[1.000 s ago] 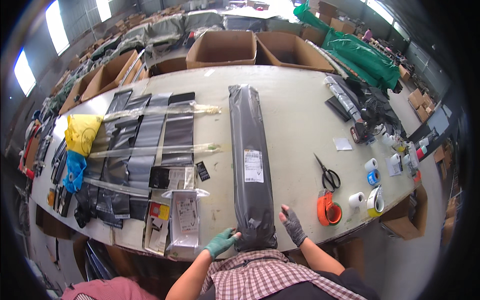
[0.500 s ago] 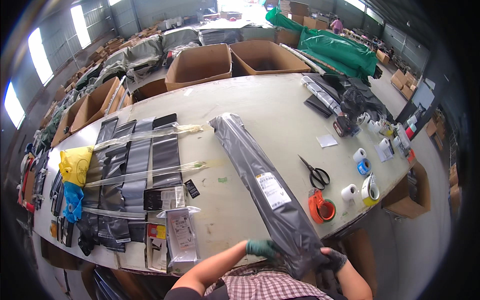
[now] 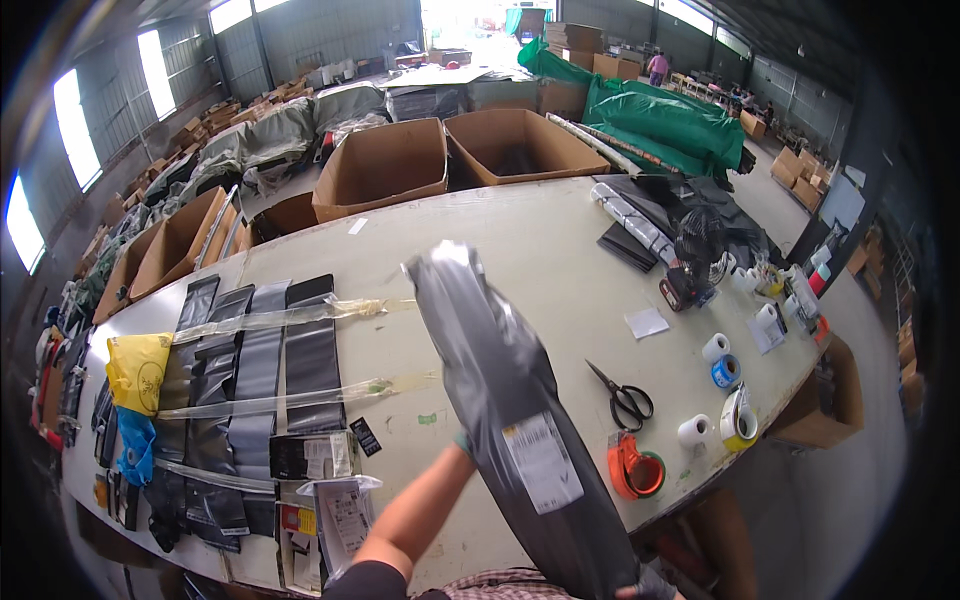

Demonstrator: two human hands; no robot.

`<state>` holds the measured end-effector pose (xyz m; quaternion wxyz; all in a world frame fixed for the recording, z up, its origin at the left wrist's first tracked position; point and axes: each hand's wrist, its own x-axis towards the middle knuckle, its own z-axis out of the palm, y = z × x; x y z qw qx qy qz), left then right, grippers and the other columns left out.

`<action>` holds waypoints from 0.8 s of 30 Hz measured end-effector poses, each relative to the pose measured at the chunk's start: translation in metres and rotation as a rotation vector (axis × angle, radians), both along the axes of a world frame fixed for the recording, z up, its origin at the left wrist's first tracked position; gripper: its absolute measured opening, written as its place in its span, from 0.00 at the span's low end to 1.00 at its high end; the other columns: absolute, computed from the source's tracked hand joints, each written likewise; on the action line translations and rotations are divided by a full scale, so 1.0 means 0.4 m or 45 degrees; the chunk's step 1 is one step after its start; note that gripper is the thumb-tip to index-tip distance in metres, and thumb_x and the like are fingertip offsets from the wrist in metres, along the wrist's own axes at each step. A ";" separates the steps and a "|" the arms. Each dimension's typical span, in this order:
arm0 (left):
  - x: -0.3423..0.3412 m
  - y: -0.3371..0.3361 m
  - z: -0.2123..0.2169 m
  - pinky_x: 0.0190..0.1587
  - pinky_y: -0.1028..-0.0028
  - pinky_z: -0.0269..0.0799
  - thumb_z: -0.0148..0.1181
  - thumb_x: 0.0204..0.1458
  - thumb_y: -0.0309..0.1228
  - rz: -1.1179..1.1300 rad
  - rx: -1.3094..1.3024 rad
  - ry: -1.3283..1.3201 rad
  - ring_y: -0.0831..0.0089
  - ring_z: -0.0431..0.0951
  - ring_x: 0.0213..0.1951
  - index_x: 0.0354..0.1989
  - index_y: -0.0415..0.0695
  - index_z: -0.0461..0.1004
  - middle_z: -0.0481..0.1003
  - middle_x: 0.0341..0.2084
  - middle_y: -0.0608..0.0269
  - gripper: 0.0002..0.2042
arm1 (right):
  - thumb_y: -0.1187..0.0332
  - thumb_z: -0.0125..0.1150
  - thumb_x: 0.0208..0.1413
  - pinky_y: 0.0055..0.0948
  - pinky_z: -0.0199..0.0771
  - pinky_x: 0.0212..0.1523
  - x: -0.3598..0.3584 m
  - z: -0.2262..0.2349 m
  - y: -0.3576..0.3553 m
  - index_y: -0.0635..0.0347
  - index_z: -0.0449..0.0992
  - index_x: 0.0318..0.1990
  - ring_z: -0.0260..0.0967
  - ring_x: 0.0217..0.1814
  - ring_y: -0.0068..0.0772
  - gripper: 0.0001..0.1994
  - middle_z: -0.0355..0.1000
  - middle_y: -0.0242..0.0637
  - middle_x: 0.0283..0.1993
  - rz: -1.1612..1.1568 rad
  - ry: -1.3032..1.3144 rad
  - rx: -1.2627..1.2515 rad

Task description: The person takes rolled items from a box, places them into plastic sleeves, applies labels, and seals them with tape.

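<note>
A long parcel [image 3: 490, 350] in dark grey plastic film, with a white label [image 3: 542, 462] on it, slants over the table with its far end raised and blurred. My left hand [image 3: 463, 441], in a green glove, holds the parcel from its left side and underneath; its fingers are hidden behind the film. At the lower edge my right hand [image 3: 648, 584], in a dark grey glove, grips the near end and is partly cut off. Black scissors [image 3: 622, 395] and an orange tape dispenser [image 3: 634, 468] lie to the right of the parcel.
Several flat dark bags [image 3: 258, 370] lie at left under clear tape strips, beside a yellow bag [image 3: 138, 372] and small boxes [image 3: 312, 455]. Tape rolls [image 3: 738, 420] and a black fan [image 3: 697, 240] stand at right. Large open cartons [image 3: 380, 165] line the far table edge.
The parcel's far end has come up off the table, and its near end has shifted toward me. My left hand has moved forward along the parcel. The view has tilted up slightly.
</note>
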<state>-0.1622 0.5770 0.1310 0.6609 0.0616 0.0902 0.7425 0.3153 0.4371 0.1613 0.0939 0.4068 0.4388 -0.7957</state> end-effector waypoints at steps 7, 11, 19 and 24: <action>-0.362 0.091 0.414 0.63 0.58 0.53 0.26 0.53 0.67 0.369 0.144 0.506 0.58 0.57 0.62 0.66 0.43 0.46 0.55 0.63 0.55 0.42 | 0.65 0.52 0.56 0.30 0.62 0.58 -0.860 0.346 0.391 0.63 0.59 0.61 0.65 0.55 0.30 0.25 0.68 0.36 0.54 -0.564 1.380 0.317; -0.123 0.002 0.248 0.62 0.69 0.52 0.34 0.60 0.57 0.637 -0.199 0.579 0.70 0.61 0.60 0.68 0.46 0.45 0.57 0.63 0.62 0.34 | 0.67 0.49 0.62 0.28 0.63 0.58 -1.213 0.466 0.637 0.60 0.61 0.58 0.66 0.52 0.27 0.18 0.69 0.33 0.49 -1.095 1.721 0.696; 0.193 -0.712 -0.187 0.58 0.63 0.62 0.53 0.53 0.34 0.165 -0.743 2.397 0.59 0.68 0.54 0.52 0.44 0.71 0.69 0.53 0.57 0.17 | 0.77 0.51 0.45 0.40 0.68 0.49 -0.950 -0.276 0.367 0.58 0.73 0.38 0.67 0.47 0.49 0.11 0.71 0.45 0.41 0.617 0.767 2.107; 0.253 -0.847 -0.196 0.62 0.61 0.54 0.54 0.50 0.34 0.349 -0.611 2.791 0.59 0.64 0.57 0.51 0.49 0.70 0.67 0.54 0.55 0.18 | 0.76 0.48 0.45 0.44 0.58 0.60 -0.527 -0.304 0.204 0.56 0.67 0.53 0.59 0.60 0.50 0.23 0.63 0.46 0.57 0.699 0.299 2.228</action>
